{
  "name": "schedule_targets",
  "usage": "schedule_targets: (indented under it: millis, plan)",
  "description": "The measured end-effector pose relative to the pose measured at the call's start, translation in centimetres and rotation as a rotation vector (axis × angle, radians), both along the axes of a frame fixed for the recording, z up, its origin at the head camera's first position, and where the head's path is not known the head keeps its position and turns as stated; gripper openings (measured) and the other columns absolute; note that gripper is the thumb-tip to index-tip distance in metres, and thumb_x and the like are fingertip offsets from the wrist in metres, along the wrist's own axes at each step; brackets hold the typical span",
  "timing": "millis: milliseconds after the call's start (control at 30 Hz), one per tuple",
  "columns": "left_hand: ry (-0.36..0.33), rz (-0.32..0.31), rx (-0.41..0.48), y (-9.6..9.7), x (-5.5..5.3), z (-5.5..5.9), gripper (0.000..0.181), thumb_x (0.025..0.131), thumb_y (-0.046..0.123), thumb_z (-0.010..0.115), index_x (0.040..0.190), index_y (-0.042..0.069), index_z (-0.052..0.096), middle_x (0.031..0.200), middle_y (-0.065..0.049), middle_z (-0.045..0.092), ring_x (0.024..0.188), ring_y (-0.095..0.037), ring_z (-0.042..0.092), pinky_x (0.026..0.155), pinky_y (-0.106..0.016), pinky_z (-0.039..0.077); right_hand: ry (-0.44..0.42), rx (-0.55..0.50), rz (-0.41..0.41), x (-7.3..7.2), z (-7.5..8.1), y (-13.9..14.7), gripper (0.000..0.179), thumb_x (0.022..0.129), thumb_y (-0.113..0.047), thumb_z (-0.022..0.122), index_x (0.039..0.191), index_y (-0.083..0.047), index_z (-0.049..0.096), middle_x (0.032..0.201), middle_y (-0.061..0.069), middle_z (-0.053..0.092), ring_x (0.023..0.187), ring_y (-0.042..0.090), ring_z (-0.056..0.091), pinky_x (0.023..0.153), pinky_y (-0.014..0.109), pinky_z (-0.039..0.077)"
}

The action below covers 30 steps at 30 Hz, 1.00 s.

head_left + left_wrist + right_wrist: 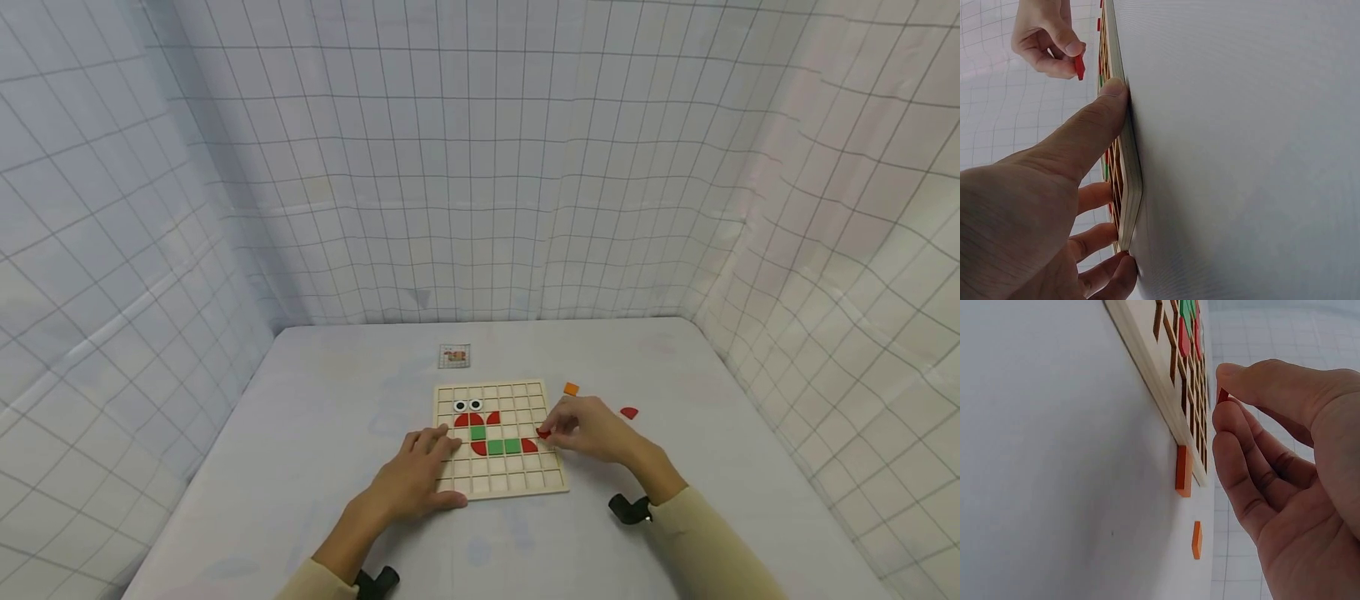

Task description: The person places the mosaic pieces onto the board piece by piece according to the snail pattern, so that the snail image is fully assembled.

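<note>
A pale wooden grid board lies on the table, holding several red quarter-round tiles, three green square tiles and two round eye tiles. My left hand rests on its left side, fingers spread over the grid; the thumb lies straight against the near edge. Between thumb and fingertips, my right hand pinches a small red tile, over the board's right edge in the head view. The fingertips hide most of that tile.
An orange square tile lies off the board's upper right corner. Farther right is a loose red quarter-round tile. Behind the board lies a small picture card. Grid-patterned white sheets hang at the back and both sides.
</note>
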<state>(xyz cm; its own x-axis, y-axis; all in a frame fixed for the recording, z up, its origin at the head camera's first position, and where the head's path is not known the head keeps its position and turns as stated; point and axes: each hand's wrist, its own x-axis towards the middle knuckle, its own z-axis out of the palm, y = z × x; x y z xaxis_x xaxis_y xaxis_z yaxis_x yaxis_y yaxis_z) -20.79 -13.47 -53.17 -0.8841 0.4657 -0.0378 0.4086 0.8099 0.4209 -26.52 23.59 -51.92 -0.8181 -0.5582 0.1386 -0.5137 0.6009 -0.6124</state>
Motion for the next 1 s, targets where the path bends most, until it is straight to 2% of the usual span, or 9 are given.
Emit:
schedule_targets:
  millis: [200,533,833,1000]
  plan:
    - [-0.001,0.002,0.004,0.0,0.1,0.2,0.091,0.093,0.055,0.097,0.165,0.012,0.061,0.180,-0.022,0.047,0.159,-0.051,0.049,0.117,-0.070,0.060,0.010,0.004,0.012,-0.7,0.0,-2.4,0.014,0.102,-0.012,0.091,0.115,-0.018,0.090,0.107,-0.007,0.082,0.087,0.001,0.061,0.079,0.021,0.056]
    - [0.003,-0.011,0.003,0.0,-0.1,0.0,0.092,0.093,0.057,0.096,0.165,0.012,0.061,0.180,-0.022,0.047,0.158,-0.052,0.050,0.119,-0.070,0.059,-0.018,0.011,0.036,-1.6,-0.4,-5.8,0.011,0.105,-0.018,0.090,0.116,-0.016,0.091,0.111,-0.003,0.086,0.089,0.000,0.064,0.082,0.019,0.059]
    - [-0.019,0.000,0.018,0.0,0.0,0.4,0.089,0.093,0.055,0.097,0.162,0.012,0.062,0.179,-0.023,0.048,0.158,-0.052,0.049,0.115,-0.073,0.060,-0.044,0.007,0.059,-2.1,-0.7,-7.5,0.006,0.106,-0.018,0.089,0.110,-0.015,0.092,0.112,-0.001,0.086,0.091,-0.003,0.066,0.083,0.020,0.059]
    - [-0.011,-0.007,0.015,0.0,0.0,0.5,0.089,0.093,0.056,0.097,0.162,0.012,0.062,0.179,-0.023,0.047,0.158,-0.051,0.049,0.116,-0.071,0.060,-0.017,0.028,0.067,-2.5,-1.0,-7.9,0.005,0.105,-0.019,0.089,0.107,-0.016,0.093,0.107,-0.003,0.085,0.089,-0.003,0.064,0.081,0.020,0.057]
